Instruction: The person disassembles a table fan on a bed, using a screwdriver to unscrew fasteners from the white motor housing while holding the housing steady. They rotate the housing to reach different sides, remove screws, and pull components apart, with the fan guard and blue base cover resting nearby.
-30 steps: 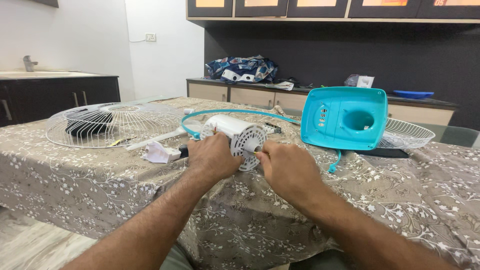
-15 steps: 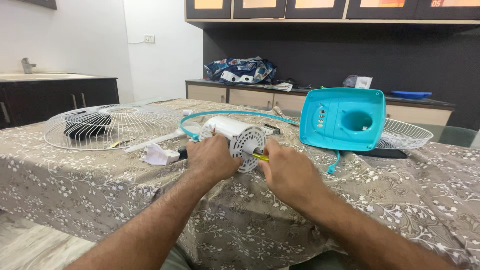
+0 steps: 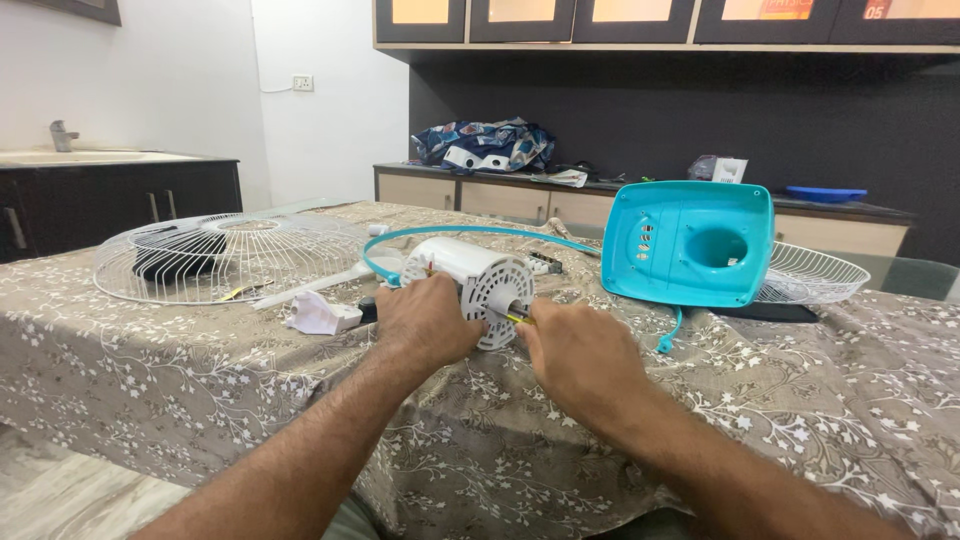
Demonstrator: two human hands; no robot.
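Head view: the white fan motor (image 3: pixel 470 275) lies on its side on the table (image 3: pixel 150 350), which wears a brown floral cloth, and everything else is best placed from it. The motor's long axis runs from far-left to near-right, so its round vented end cap and short shaft face the person's right hand (image 3: pixel 575 355). The left hand (image 3: pixel 425 320) is clamped over the near side of the motor body, fingers wrapped onto the casing just beside the end cap. The right hand sits just right of the cap, closed around a thin yellow-handled tool (image 3: pixel 518 316), probably a small screwdriver, whose tip points left into the cap near the shaft. The tool's line runs roughly along the motor's axis. Both hands are close, but only the left actually touches the motor.

Behind the motor curves a thin teal ring (image 3: pixel 470 230). To its left lies a crumpled white piece (image 3: pixel 320 312), and farther left a white wire fan guard (image 3: pixel 225 250) rests dome-up. To the right stands a teal plastic housing (image 3: pixel 690 240), tilted with its hollow side toward the camera, with a second wire guard (image 3: pixel 815 272) behind it.
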